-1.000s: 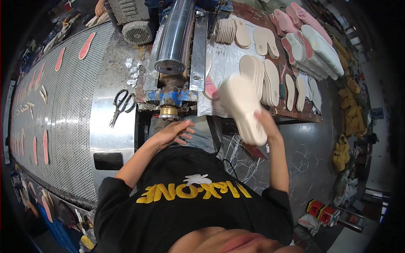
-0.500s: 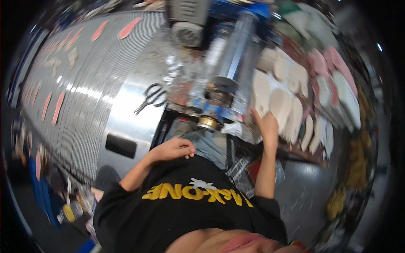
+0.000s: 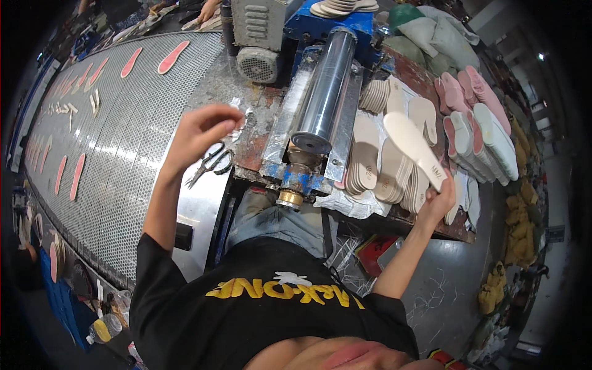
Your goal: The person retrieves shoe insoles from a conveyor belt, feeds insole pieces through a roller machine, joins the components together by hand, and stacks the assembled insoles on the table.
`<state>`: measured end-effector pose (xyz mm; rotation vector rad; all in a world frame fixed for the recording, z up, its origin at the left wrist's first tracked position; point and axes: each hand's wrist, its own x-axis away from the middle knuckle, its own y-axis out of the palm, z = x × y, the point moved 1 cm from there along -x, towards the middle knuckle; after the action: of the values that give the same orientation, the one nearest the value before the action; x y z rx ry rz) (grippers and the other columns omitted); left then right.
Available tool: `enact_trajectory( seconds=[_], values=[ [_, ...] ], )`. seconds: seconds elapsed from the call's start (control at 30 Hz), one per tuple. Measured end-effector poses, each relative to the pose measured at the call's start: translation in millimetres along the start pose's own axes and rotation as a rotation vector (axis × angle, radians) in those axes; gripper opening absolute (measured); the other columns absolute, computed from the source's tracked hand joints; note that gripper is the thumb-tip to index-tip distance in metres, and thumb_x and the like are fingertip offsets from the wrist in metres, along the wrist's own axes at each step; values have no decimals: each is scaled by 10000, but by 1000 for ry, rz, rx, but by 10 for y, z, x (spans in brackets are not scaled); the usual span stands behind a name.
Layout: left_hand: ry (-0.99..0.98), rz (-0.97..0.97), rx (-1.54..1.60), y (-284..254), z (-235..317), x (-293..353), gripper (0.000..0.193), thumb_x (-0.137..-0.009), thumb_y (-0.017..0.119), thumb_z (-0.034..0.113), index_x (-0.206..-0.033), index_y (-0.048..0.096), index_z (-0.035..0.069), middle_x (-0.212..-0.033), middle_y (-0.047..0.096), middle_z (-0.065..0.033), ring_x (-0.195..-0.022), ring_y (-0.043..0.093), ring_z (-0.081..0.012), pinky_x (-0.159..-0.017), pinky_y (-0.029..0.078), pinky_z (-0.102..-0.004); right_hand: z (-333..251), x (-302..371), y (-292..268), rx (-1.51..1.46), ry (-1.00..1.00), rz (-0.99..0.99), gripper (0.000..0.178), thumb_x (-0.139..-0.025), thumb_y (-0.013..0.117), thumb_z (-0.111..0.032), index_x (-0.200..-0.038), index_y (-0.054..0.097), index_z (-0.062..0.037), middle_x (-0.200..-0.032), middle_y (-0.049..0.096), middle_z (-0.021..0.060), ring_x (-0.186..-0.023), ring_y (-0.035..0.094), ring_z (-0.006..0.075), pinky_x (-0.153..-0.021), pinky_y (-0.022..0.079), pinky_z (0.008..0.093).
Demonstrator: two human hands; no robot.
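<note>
My right hand (image 3: 439, 200) grips a cream insole (image 3: 410, 145) by its narrow marked end and holds it tilted above the stacks. Beneath it lie several piles of cream insoles (image 3: 362, 154) on white sheeting. My left hand (image 3: 206, 132) is raised over the left side of the bench, fingers loosely bent, thumb apart, with nothing visible in it. White scraps (image 3: 236, 103) lie close to its fingertips. Black-handled scissors (image 3: 213, 163) rest just below that hand. Between my hands stands a roller machine with a shiny metal roller (image 3: 327, 92).
A perforated conveyor (image 3: 117, 135) on the left carries several pink insoles (image 3: 173, 57). Pink and white insole stacks (image 3: 478, 132) stand at the far right. A grey motor (image 3: 258, 65) sits beyond the scissors. White sacks (image 3: 431, 37) are piled at the back right.
My right hand has lifted an insole off the stacks and moved right. My left hand has gone from beside my belly up and forward to the scraps near the scissors.
</note>
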<state>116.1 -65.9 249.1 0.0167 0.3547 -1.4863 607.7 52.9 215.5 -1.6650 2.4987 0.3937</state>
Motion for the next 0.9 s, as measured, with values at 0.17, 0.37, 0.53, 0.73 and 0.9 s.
enact_trajectory(
  seconds=[0.17,0.37,0.53,0.73,0.9],
  values=[
    [234,-228,-207,72,198,-923,442,-835,696,244,-1217,599,44,-1219,600,-115,-1137,564,-227,-992,441,-368,-259,-311,630,9,-49,-253,303,-959,468,-165,-1167,579,26,-837,623,35,-520,413,14,-408,277,172],
    [338,-503,-472,277,273,-1475,823,-694,799,413,-1370,468,80,-1372,489,-132,-1283,450,-280,-1103,336,-430,-361,132,1441,-18,-21,-356,274,-957,488,-195,-1080,619,11,-764,575,-15,-520,384,2,-409,232,162],
    [472,-626,-681,209,232,-1613,894,-608,848,358,-1360,458,73,-1338,500,-127,-1248,459,-287,-1091,348,-415,-434,566,1702,5,70,-617,335,-986,483,-282,-1080,624,8,-674,533,-30,-503,369,12,-423,254,169],
    [446,-525,-945,-217,137,-1480,901,-552,848,218,-1339,437,69,-1303,499,-111,-1254,418,-297,-1091,349,-427,-368,627,1647,59,12,-809,337,-982,476,-252,-1113,632,16,-559,382,-67,-465,298,16,-412,204,192],
    [-112,-504,-373,-677,-457,-915,977,-575,879,316,-1389,388,89,-1290,510,-105,-1216,449,-252,-1036,371,-382,-213,645,1300,80,129,-651,301,-973,492,-226,-1097,639,5,-563,356,-75,-463,288,14,-412,204,188]
  ],
)
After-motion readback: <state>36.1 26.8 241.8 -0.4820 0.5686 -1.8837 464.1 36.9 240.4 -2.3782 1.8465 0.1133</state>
